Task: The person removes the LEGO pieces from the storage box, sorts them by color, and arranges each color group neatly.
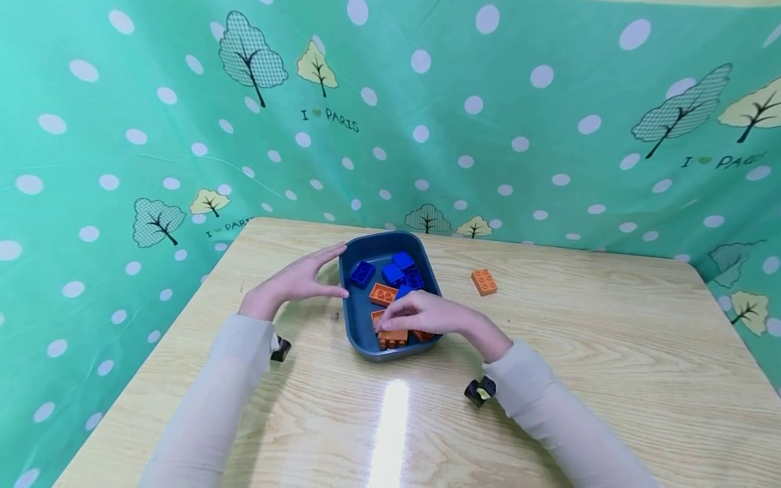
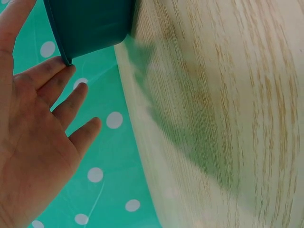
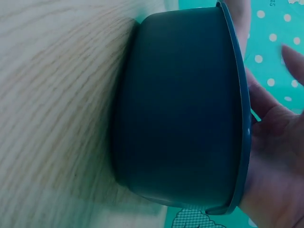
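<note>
A dark blue bin [image 1: 356, 344] stands on the table, with blue bricks [image 1: 363, 274] toward its far side and orange bricks [image 1: 383, 294] nearer the front. My left hand [image 1: 299, 276] is at the bin's left rim, thumb and fingers spread apart; in the left wrist view its fingertips touch the rim. My right hand [image 1: 430, 313] reaches over the right side into the bin, its fingertips right at an orange brick [image 1: 393, 337] with studs facing me. The bin wall [image 3: 180, 109] hides those fingertips in the right wrist view, and I cannot tell whether they grip the brick.
One orange brick [image 1: 485, 282] lies on the wooden table [image 1: 579, 339], right of the bin. A green polka-dot cloth [image 1: 390, 102] hangs behind the table's far edge and along its sides. Light reflects off the tabletop in front of the bin.
</note>
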Demonstrator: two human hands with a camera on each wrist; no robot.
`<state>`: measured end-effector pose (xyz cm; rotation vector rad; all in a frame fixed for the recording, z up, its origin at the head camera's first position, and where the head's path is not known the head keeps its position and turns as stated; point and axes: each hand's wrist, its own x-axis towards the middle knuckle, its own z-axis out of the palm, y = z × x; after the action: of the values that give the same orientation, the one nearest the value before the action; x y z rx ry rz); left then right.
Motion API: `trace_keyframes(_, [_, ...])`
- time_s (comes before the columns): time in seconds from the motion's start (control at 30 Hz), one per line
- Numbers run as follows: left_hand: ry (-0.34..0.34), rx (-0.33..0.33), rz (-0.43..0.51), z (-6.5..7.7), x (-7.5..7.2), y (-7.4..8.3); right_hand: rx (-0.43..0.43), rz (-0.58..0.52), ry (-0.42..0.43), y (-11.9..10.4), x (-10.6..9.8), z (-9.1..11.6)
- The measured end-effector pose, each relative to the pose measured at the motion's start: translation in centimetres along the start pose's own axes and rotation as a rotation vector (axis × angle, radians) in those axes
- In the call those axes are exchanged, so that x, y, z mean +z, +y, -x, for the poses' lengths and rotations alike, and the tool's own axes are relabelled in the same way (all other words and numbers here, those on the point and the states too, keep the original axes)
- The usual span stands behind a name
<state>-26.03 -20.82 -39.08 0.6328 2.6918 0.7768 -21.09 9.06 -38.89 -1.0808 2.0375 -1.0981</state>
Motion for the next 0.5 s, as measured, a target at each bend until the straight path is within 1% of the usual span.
trace_keyframes(0.07, [0.003, 0.003, 0.001, -0.1, -0.1, 0.0, 0.021, 0.048, -0.012, 0.0, 0.0, -0.1])
trace_keyframes(0.17, [0.004, 0.0, -0.001, -0.1, -0.1, 0.0, 0.054, 0.097, -0.059, 0.0, 0.0, -0.3])
trace_keyframes(0.3, [-0.001, -0.007, -0.011, -0.1, -0.1, 0.1, 0.117, 0.126, -0.12, -0.1, 0.0, -0.5])
trace_keyframes(0.43, [-0.003, -0.01, -0.015, -0.1, 0.0, 0.1, 0.184, 0.2, -0.149, -0.3, 0.0, -0.8])
trace_keyframes(0.5, [-0.005, -0.011, -0.014, -0.1, 0.0, 0.2, 0.198, 0.255, -0.154, -0.3, 0.0, -1.0])
